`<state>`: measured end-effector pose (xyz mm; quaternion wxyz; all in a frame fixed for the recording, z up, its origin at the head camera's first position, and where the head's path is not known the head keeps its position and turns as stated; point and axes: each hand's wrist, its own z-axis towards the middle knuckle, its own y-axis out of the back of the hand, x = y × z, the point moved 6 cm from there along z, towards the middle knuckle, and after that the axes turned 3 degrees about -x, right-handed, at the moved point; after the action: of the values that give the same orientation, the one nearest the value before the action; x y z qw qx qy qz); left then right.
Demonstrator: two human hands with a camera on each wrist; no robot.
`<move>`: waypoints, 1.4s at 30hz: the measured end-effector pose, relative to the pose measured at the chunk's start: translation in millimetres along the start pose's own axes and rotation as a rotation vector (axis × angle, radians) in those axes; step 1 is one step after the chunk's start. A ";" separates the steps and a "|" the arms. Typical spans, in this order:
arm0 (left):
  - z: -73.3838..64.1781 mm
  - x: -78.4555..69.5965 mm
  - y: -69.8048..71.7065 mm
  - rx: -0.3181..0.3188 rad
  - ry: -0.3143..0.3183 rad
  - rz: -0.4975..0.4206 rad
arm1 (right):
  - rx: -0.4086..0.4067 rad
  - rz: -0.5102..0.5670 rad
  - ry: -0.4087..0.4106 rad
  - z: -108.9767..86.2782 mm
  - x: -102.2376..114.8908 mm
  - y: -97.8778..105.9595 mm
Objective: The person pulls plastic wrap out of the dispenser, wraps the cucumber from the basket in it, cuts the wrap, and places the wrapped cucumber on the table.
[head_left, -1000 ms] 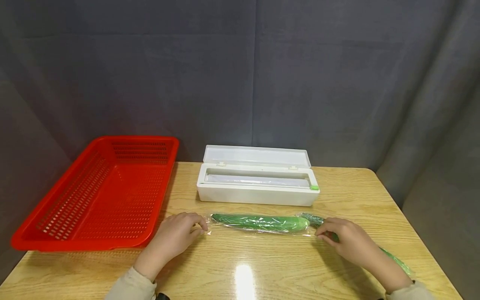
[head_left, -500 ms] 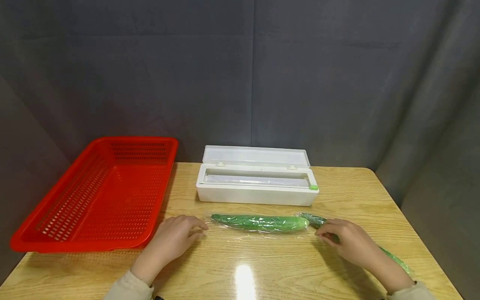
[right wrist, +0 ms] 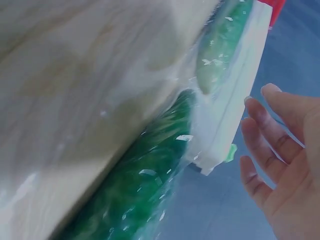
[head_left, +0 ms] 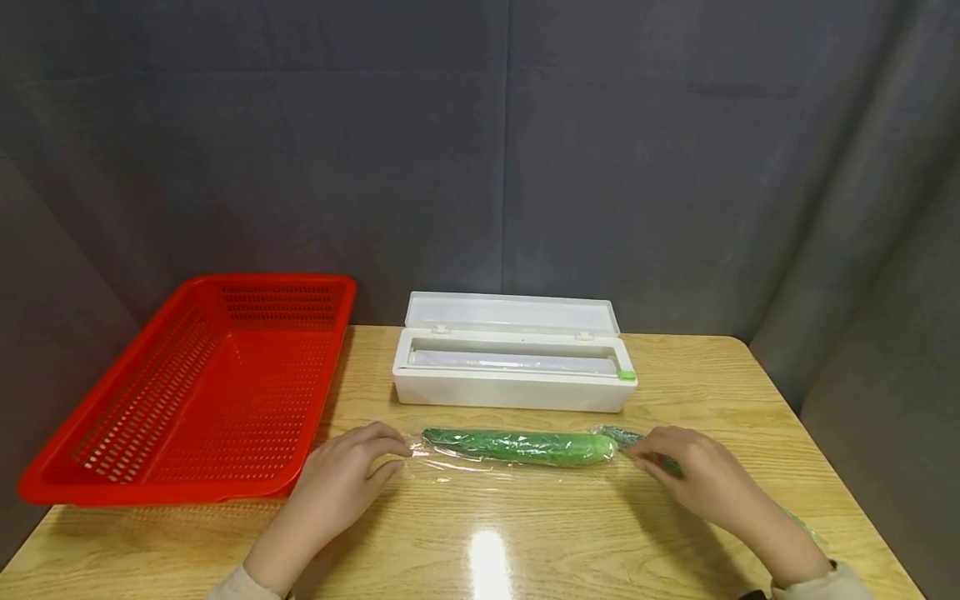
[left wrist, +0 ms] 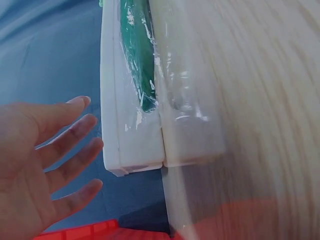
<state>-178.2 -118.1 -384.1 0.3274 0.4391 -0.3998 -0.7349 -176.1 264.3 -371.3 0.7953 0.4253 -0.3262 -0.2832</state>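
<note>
A cucumber (head_left: 517, 447) in clear plastic wrap (head_left: 442, 473) lies lengthwise in front of the white wrap dispenser (head_left: 517, 394). My left hand (head_left: 337, 479) is at the wrap's left end, thumb and fingers apart in the left wrist view. At the other end is my right hand (head_left: 701, 479), its fingertips close to the wrap's edge. Its fingers look loosely bent and spread in the right wrist view; no pinch on the film shows. A second wrapped cucumber (right wrist: 140, 180) lies slanted beneath the right hand and forearm, which partly hide it in the head view.
The dispenser's lid (head_left: 513, 313) stands raised, with a roll of film (head_left: 513, 361) inside. On the left is a red plastic basket (head_left: 318, 400) with perforated sides. A dark grey curtain (head_left: 637, 167) hangs behind the wooden table (head_left: 420, 542).
The left thumb and fingers have spread further apart at the wrap's left end. My right hand has shifted slightly left and up. The cucumbers, dispenser and basket stay in place.
</note>
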 end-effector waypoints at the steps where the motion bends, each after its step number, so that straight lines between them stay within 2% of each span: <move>1: -0.2 -0.8 0.5 0.002 0.005 -0.007 | -0.010 0.000 0.003 2.5 1.9 0.4; 7: 6.3 -6.8 -5.1 0.016 -0.029 -0.047 | -0.046 0.008 -0.032 17.0 8.2 -4.3; 13: 22.0 -13.4 -12.6 0.011 -0.080 -0.092 | -0.032 0.070 -0.132 26.6 7.1 -13.5; 20: 39.6 -10.1 -27.3 0.046 -0.016 -0.195 | 0.000 0.152 -0.196 29.4 -0.1 -25.3; 27: 51.9 -6.6 -42.1 0.089 -0.015 -0.184 | 0.052 0.200 -0.234 33.1 -7.5 -37.5; 32: 54.8 -2.8 -48.3 0.127 -0.008 -0.158 | 0.089 0.204 -0.266 35.2 -11.8 -44.6; 42: 52.3 4.4 -58.2 0.216 0.017 -0.189 | 0.197 0.229 -0.316 34.0 -13.4 -57.8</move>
<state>-235.0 -79.0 -421.3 0.2111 0.5136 -0.4305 -0.7115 -220.4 229.7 -410.4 0.7157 0.4115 -0.5192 -0.2210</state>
